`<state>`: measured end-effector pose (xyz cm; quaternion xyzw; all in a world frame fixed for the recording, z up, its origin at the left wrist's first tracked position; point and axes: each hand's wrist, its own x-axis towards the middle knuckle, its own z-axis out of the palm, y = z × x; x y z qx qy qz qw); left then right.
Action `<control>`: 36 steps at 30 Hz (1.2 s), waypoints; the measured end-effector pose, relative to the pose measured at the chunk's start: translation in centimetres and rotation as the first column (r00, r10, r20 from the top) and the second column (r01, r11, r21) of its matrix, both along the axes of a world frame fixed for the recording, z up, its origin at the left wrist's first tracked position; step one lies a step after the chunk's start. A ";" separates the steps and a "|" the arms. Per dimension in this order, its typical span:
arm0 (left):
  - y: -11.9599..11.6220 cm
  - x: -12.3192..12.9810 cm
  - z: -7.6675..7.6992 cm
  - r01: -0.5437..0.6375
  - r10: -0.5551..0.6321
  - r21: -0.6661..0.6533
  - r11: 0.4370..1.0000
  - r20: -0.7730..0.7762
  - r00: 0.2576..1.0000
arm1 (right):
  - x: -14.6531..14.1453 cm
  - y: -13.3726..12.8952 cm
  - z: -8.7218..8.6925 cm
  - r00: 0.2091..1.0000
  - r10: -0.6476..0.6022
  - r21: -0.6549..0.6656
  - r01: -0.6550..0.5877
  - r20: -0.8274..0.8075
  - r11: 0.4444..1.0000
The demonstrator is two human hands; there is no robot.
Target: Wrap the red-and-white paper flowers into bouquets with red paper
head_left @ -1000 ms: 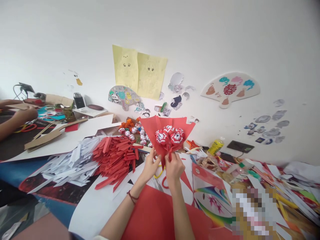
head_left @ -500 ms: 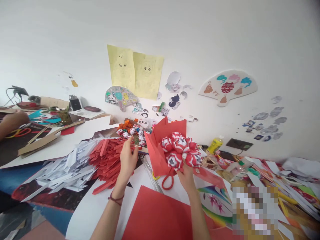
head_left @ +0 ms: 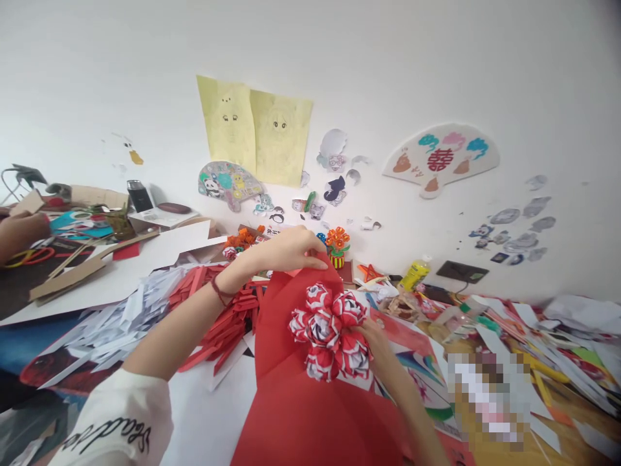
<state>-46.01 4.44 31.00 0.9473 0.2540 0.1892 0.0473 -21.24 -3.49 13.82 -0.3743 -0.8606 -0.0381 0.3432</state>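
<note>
A bouquet of several red-and-white paper flowers [head_left: 323,327] faces me, set against folded red paper [head_left: 275,323]. My right hand [head_left: 374,331] is closed around the bouquet from its right side; the flowers hide most of its fingers. At the top of the wrap, my left hand [head_left: 298,249] pinches the red paper's upper edge between thumb and fingers. Below the flowers, a flat red sheet [head_left: 310,427] spreads toward me. Whether it joins the wrap cannot be made out.
Piles of white paper strips [head_left: 129,310] and red paper strips [head_left: 233,330] lie at left. Behind stand a small pot of orange flowers [head_left: 337,246] and a yellow bottle [head_left: 416,274]. Paper scraps [head_left: 548,343] crowd the right. Another person's hand [head_left: 22,233] is at far left.
My left hand has moved up and right from beside the red strips onto the paper's top edge. The bouquet has shifted left and slightly down, over the red sheet, its flowers turned toward me.
</note>
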 end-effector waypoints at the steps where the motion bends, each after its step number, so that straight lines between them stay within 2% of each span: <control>1: 0.1 0.4 -0.2 0.009 -0.009 0.001 1.000 -0.008 1.000 | 0.2 0.1 -0.4 0.999 0.002 0.003 -0.002 0.039 1.000; 7: 0.5 2.2 -1.3 0.075 -0.077 0.049 0.996 0.041 0.996 | 1.0 1.2 -3.0 0.964 -0.018 0.007 0.017 0.266 1.000; 11: 0.7 3.1 -1.7 0.133 -0.141 0.059 0.989 0.144 0.980 | 0.8 1.5 -3.6 0.951 -0.010 -0.010 0.014 0.308 1.000; 13: 0.8 3.4 -1.8 0.164 -0.172 0.071 0.984 0.131 0.976 | 0.8 1.6 -3.7 0.954 -0.012 -0.028 0.021 0.300 0.999; 17: 0.9 3.8 -1.8 0.175 -0.173 0.185 0.967 -0.022 0.985 | 0.8 1.7 -4.0 0.967 -0.011 -0.081 0.033 0.256 0.996; 19: 1.0 4.0 -1.8 0.173 -0.166 0.217 0.961 -0.047 0.985 | 0.9 1.7 -4.0 0.975 0.007 -0.109 0.018 0.223 0.994; 24: 1.7 4.4 -1.8 0.194 -0.188 0.173 0.966 -0.048 0.981 | 0.9 1.5 -3.9 0.989 0.033 -0.084 -0.021 0.147 0.996; 28: 2.7 4.7 -2.1 0.158 -0.161 0.093 0.983 0.025 0.987 | 0.5 1.4 -4.9 0.994 -0.056 -0.022 0.058 0.089 0.998; 32: 3.8 4.4 -1.9 0.177 -0.177 0.004 0.984 0.111 0.978 | -0.3 1.6 -6.5 0.988 -0.154 0.050 0.155 -0.019 0.987; 34: 4.1 3.6 -1.5 0.165 -0.155 -0.032 0.986 0.214 0.964 | -0.9 1.8 -7.1 0.974 -0.210 0.062 0.216 -0.087 0.974; 36: 3.9 2.4 -1.4 0.088 -0.062 -0.055 0.995 0.368 0.928 | -1.7 2.0 -7.6 0.940 -0.300 0.066 0.314 -0.164 0.947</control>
